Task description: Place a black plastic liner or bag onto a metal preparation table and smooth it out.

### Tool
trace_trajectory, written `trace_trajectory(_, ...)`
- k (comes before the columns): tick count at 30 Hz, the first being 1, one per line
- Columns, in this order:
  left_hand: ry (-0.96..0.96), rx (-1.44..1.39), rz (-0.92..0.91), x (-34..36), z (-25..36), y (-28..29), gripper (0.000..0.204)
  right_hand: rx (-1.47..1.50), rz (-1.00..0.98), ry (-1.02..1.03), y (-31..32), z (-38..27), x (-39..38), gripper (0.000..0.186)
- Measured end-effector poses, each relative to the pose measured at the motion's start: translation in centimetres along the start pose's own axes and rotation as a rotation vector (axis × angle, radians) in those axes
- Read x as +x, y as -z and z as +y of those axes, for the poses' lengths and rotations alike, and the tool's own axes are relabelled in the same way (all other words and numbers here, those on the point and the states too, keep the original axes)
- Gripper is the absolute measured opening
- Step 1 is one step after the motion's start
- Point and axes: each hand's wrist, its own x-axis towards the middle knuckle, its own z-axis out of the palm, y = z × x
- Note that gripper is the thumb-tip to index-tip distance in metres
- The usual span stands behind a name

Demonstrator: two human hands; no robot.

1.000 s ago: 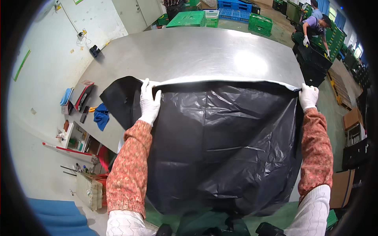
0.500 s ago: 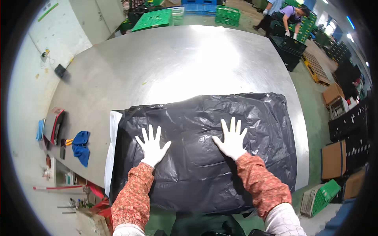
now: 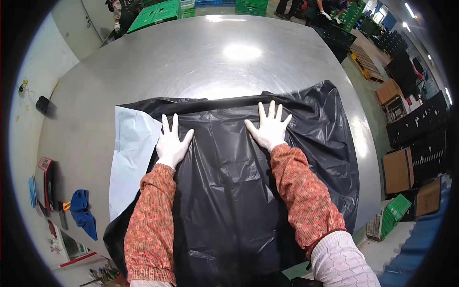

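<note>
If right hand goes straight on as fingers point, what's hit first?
Likely the black plastic sheet, at its creased far edge just ahead of the right hand; depth is hard to judge. Beyond lies the metal table.

Metal table (image 3: 143,67): blue cloth (image 3: 82,215) lies on its left side. Right of the table: slatted pallet (image 3: 366,63), cardboard box (image 3: 398,171), green plastic basket (image 3: 396,209). Beyond its far edge: green crates (image 3: 251,8).
</note>
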Motion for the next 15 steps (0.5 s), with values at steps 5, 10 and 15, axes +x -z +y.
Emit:
trace_trajectory(5, -0.063, 0.148, 0.137, 0.9, -1.9, -0.3, 0.078, 0.333, -0.166, 0.010, 3.0, 0.4, 5.1, 0.067)
trace_trajectory(10, -0.033, 0.024, 0.043, 0.9, -0.1, 0.1, 0.080, 0.125, -0.220, 0.093, 4.2, 4.1, 11.9, 0.038)
trace_trajectory(15, -0.004, 0.015, 0.003, 0.8, -0.6, 0.9, 0.080, 0.052, -0.060, 0.187, 2.6, 3.3, 11.7, 0.027)
